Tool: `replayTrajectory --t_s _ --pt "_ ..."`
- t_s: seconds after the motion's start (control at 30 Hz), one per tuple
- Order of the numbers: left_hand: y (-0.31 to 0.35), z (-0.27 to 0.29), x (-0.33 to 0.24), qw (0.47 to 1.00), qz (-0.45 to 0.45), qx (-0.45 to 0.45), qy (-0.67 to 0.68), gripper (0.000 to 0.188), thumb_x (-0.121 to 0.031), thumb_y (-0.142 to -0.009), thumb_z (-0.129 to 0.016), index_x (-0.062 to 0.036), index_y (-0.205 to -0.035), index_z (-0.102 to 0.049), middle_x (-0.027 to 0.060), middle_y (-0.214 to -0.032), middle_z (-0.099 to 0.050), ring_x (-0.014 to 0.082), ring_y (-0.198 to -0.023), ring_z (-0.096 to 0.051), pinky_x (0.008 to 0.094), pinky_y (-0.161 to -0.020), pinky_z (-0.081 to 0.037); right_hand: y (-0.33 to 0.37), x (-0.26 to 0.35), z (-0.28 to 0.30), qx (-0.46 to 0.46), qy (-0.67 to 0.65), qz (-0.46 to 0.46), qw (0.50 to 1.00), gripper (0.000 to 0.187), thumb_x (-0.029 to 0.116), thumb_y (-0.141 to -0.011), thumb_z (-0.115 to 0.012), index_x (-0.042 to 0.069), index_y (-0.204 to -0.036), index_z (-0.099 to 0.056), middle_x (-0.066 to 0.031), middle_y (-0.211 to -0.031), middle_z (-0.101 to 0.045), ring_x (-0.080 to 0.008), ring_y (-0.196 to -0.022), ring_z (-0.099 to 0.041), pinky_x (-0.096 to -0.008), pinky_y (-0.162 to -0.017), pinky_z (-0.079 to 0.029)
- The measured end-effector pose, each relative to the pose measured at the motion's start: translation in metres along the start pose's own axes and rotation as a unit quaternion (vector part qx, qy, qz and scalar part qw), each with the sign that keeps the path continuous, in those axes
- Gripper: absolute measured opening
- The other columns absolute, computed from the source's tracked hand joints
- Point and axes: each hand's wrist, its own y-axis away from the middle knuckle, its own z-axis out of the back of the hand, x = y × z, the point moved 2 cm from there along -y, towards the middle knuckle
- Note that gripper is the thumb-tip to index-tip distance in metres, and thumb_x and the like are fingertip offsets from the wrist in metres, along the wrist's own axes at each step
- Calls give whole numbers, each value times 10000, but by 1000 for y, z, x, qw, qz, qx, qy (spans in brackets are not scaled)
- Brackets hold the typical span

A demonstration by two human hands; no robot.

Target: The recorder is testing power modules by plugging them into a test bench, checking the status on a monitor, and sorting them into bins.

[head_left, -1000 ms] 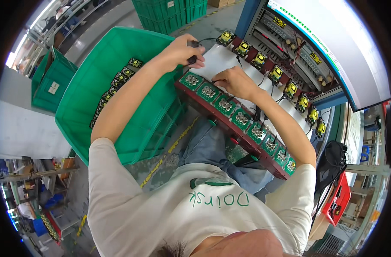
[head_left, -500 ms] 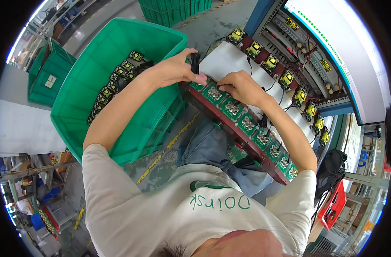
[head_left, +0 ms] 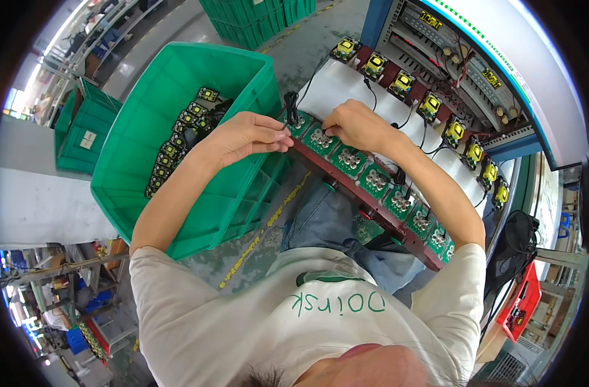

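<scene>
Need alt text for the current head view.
Left hand and right hand work at the left end of a red fixture, near a black cable bundle and green boards. A green bin of circuit boards stands left; yellow modules line the far side.

Left fingers (head_left: 270, 136) extend rightward, while right fingers (head_left: 332, 121) curl.

What, if anything, the right hand (head_left: 355, 126) grips is hidden; the screen (head_left: 526, 51) and green crates (head_left: 248, 24) run past the top edge
</scene>
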Motion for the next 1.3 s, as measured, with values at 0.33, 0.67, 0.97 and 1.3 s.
replayTrajectory --t_s 0.33,0.67,0.97,1.3 --pt "-37 0 -20 930 -229 -127 -259 217 10 -892 -796 104 -1077 -733 179 -930 -780 236 -829 -792 261 -749 -629 -2 5 -7 31 66 -23 997 88 69 -850 -700 39 -872 -780 -149 -867 -755 -411 -765 -690 -472 -698 -558" --pt "-72 -7 -27 873 -167 -157 -431 117 20 -839 -833 58 -920 -757 62 -731 -751 140 -634 -744 227 -585 -552 124 143 -12 -85 -145 24 985 153 106 -936 -730 17 -1060 -730 -102 -1047 -692 -317 -897 -656 -400 -810 -540" --pt "-71 -24 -19 842 -249 -174 -446 121 2 -836 -842 53 -906 -756 54 -715 -743 119 -600 -701 216 -610 -549 163 160 -113 -100 -359 -76 925 134 81 -948 -756 -25 -1029 -769 -106 -1018 -751 -295 -837 -685 -363 -760 -545" --pt "-68 -15 -19 904 -182 -130 -364 83 -38 -884 -827 17 -892 -765 56 -754 -725 109 -619 -667 238 -566 -499 151 137 -187 -173 -413 -244 860 138 102 -997 -708 -18 -996 -776 -79 -874 -743 -223 -659 -589 -327 -637 -481"
